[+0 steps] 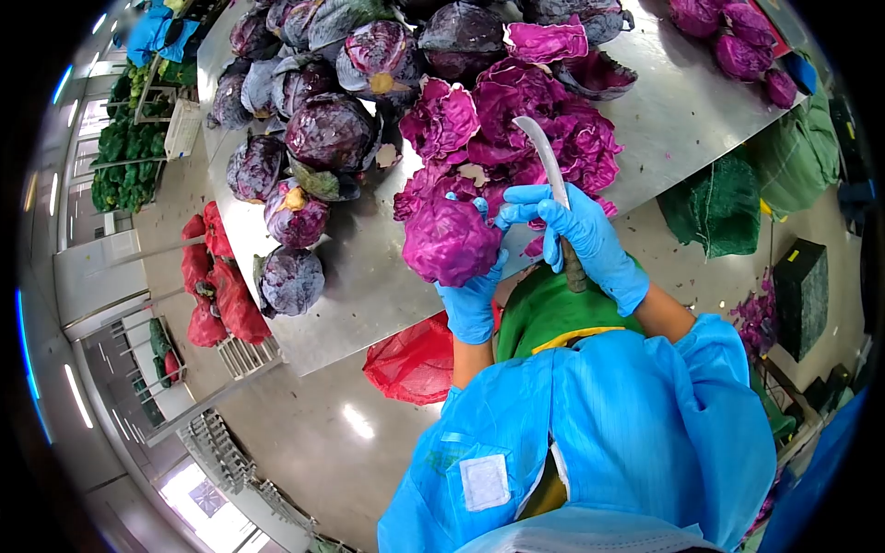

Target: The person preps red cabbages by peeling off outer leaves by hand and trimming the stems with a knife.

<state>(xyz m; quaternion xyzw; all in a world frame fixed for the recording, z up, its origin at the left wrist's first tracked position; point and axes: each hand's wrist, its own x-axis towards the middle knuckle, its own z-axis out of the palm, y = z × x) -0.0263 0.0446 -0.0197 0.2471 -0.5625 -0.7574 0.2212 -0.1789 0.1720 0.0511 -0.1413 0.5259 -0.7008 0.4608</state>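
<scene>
My left hand (471, 306), in a blue glove, is closed around a peeled red cabbage (450, 241) near the table's front edge. Just to its right, my right hand (595, 244), gloved too, grips a curved knife (551, 170) with the blade pointing up and away from me. The right fingertips are close to the cabbage; whether they touch it I cannot tell. Behind both hands lies a heap of loose purple cabbage leaves (544, 115). Unpeeled red cabbages (334, 131) with dark outer leaves are piled at the left and back of the table.
The metal table (359, 318) has its front edge before me. Peeled cabbages (742, 55) sit at its far right. Below are a red mesh bag (410, 364), a green sack (710, 207) and a dark crate (800, 295). Filled red net bags (221, 295) stand at left.
</scene>
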